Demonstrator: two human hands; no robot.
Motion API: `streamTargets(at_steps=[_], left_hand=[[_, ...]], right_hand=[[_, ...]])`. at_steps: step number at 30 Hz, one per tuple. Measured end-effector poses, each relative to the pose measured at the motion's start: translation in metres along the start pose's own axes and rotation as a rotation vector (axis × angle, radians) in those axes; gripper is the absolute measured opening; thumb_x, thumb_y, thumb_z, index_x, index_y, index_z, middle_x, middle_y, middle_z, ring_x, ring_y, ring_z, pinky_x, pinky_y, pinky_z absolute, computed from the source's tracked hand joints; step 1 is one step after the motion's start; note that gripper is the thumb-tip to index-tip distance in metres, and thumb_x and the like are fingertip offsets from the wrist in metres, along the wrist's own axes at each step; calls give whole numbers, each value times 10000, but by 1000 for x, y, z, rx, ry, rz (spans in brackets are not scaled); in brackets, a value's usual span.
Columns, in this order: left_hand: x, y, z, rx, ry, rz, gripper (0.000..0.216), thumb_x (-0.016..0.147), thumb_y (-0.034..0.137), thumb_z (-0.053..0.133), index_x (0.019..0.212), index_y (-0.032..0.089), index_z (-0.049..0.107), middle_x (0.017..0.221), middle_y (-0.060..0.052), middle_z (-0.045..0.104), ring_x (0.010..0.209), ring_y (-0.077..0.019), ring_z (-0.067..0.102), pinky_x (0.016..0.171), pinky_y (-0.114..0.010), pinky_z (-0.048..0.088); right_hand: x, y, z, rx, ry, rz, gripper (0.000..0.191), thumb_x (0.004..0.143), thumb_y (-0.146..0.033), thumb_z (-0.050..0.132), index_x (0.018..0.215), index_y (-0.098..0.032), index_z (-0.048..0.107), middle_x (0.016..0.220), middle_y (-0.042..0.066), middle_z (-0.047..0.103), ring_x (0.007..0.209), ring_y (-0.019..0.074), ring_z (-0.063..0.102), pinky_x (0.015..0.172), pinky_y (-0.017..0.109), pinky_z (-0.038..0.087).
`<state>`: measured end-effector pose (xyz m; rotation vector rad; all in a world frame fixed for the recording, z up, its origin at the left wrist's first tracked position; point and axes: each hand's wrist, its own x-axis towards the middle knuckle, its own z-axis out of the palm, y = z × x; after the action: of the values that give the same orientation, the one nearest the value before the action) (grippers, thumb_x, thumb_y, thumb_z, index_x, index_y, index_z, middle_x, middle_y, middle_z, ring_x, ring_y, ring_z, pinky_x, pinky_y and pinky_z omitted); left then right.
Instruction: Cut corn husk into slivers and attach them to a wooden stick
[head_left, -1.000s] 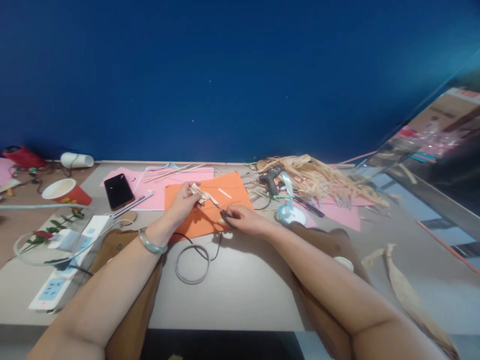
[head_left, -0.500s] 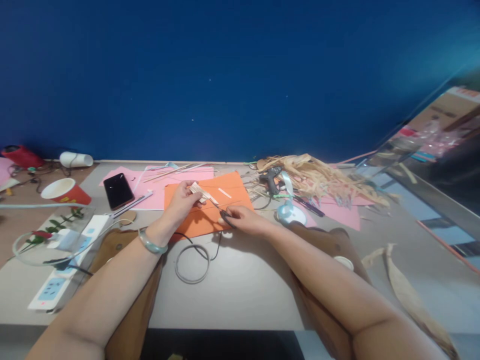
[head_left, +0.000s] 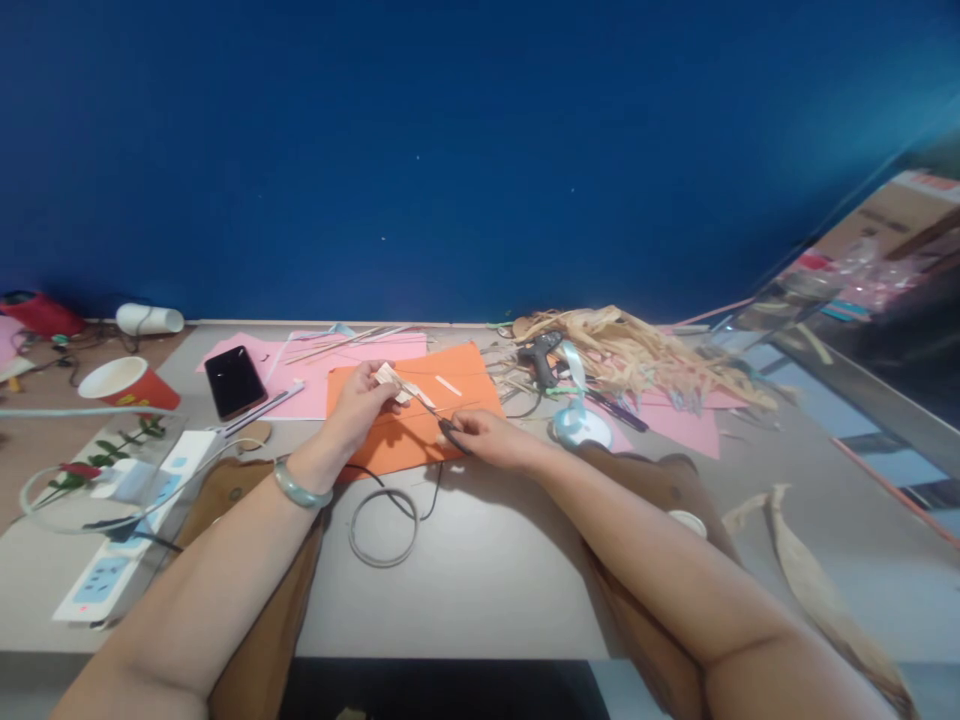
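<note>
The left hand [head_left: 356, 402] has its thumb and fingers pinched together on a small pale slatted piece [head_left: 387, 375], held over the orange sheet [head_left: 390, 456] in the middle of the table [head_left: 465, 610]. A pale green bangle [head_left: 298, 488] circles that wrist. The right hand [head_left: 491, 440] has its fingers closed around the dark handles of what look like scissors [head_left: 453, 436], whose narrow end points up and left toward the pale piece; whether the blades touch it or stand apart cannot be told. A short pale strip [head_left: 448, 385] lies on the orange sheet just beyond the hands, and a grey cable loop [head_left: 383, 565] rests on the table nearer the body. To the left of the orange sheet, and partly under it, spreads pink paper [head_left: 315, 388], with a black smartphone [head_left: 235, 382] at its left edge. Farther left are a red paper cup [head_left: 156, 388] standing upright, a white cup [head_left: 148, 320] lying on its side, and a white power strip [head_left: 103, 578] with plugs in it. To the right of the orange sheet, a black glue gun [head_left: 540, 358] lies beside a heap of tan raffia-like strips [head_left: 637, 352], with a roll of light blue ribbon [head_left: 582, 428] in front of them. A blue wall [head_left: 450, 180] rises behind the table.
</note>
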<state>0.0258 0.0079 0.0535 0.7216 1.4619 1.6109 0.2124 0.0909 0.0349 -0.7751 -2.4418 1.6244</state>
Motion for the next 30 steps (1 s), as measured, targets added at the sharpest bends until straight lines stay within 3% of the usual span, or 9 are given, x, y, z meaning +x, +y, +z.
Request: streamTargets(at_steps=[14,24,30], left_hand=[[-2,4,-2,55,-6,-149,173,630,256,638,695,131,538,564,1,583,481,-91,565,483,-195,433],[0,-5,-2,97,-147,-139,167,664,259,636,735,113,599,563,-7,580,487,-87,559,447,-173,399],[0,-6,-3,69,-157,-157,157,665,258,639,716,116,597,575,-4,576,493,-86,561,445,-175,396]], right_hand=[[1,5,1,81,12,-28,443,782,-548,528,628,-187,324,571,-62,352,520,66,300,498,211,237],[3,8,3,59,40,-32,440,769,-546,543,622,-187,333,569,-63,342,529,72,315,502,215,234],[2,6,3,90,35,-29,460,772,-571,522,618,-190,314,568,-66,337,523,68,303,506,212,247]])
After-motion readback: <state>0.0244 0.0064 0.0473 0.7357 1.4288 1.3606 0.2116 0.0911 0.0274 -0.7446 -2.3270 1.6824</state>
